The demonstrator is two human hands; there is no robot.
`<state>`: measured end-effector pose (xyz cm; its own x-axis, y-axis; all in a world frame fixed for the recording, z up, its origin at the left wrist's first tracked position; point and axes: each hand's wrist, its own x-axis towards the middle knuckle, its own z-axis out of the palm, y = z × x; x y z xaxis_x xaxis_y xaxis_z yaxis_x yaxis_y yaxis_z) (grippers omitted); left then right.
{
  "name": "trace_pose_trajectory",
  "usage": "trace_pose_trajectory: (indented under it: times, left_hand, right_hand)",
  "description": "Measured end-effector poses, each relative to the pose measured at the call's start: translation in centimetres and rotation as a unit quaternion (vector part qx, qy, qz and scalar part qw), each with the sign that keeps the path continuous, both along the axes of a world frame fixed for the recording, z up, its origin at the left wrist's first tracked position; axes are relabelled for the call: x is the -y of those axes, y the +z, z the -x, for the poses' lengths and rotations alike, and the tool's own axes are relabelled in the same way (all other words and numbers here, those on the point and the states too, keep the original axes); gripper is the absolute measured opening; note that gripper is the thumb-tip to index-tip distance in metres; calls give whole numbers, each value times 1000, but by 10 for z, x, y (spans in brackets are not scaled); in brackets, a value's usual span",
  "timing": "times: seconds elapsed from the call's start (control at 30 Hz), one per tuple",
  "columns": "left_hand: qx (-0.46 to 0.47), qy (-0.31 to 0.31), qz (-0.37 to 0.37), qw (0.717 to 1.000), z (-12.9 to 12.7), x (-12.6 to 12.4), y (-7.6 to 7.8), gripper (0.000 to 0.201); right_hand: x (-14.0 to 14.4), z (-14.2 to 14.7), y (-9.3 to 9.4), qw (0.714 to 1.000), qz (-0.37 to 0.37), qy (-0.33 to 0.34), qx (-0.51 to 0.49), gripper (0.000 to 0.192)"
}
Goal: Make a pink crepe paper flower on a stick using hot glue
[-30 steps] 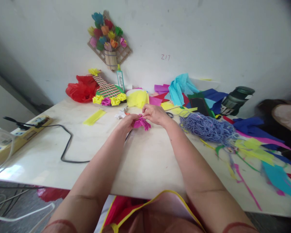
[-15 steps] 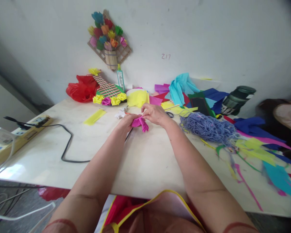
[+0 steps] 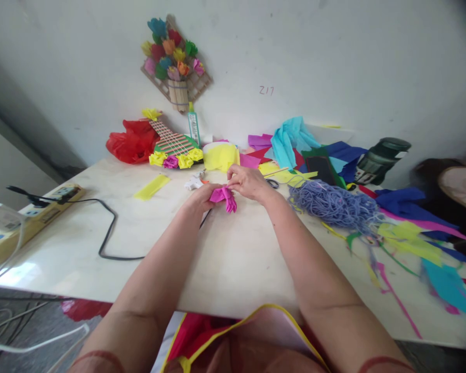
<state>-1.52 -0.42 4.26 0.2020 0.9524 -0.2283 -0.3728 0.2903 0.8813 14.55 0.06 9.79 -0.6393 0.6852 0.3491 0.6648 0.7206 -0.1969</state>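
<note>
Pinching opposite sides of one magenta crepe-paper piece (image 3: pixel 226 198), two bare hands meet over the white tabletop (image 3: pixel 241 259). Taking that piece as the clock's centre, with twelve towards the wall (image 3: pixel 334 57), the left hand (image 3: pixel 202 197) grips from nine o'clock, its fingers partly hidden, while the right hand (image 3: pixel 246 181) comes in from two o'clock, thumb and index finger pressed together on the upper edge. A pleated, frilled end hangs towards six; whether it touches the table I cannot tell. Just beside the left hand, at ten, sits a white tool with an orange part (image 3: pixel 194 181). A yellow crepe strip (image 3: pixel 152 187) lies flat at nine, the power strip (image 3: pixel 60 199) farther out that way. Between ten and eleven leans a flower-trimmed toy guitar (image 3: pixel 173 142), with a glue bottle (image 3: pixel 193 128) at eleven. Cyan crepe paper (image 3: pixel 289 142) is bunched between one and two, and a bundle of blue-violet cord (image 3: pixel 332 202) rests at three.
</note>
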Motion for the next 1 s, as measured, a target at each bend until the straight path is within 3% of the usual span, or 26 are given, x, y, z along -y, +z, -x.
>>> trace_pose_trajectory:
  times: [0.1,0.2,0.3,0.47,0.67,1.0]
  left_hand:
    - [5,30,-50,998,-1,5,6,20]
    - [8,2,-99,995,0,7,8,26]
    - [5,-27,-106,994,2,7,7,24]
    - [-13,-13,-128,992,3,4,4,25]
    - [-14,-53,-153,987,6,4,2,29]
    - [-22,-63,-188,980,6,6,0,32]
  right_hand:
    - [-2,-3,1,1000,0,-15,0,13]
    - [-5,-5,1,1000,-14,-24,6,17]
    - [-6,-6,1,999,-24,-31,13,19]
    - [-3,-5,3,998,-27,-51,26,20]
    - [-1,-4,5,996,-28,-76,40,22]
    - [5,-2,10,995,-22,-88,32,20]
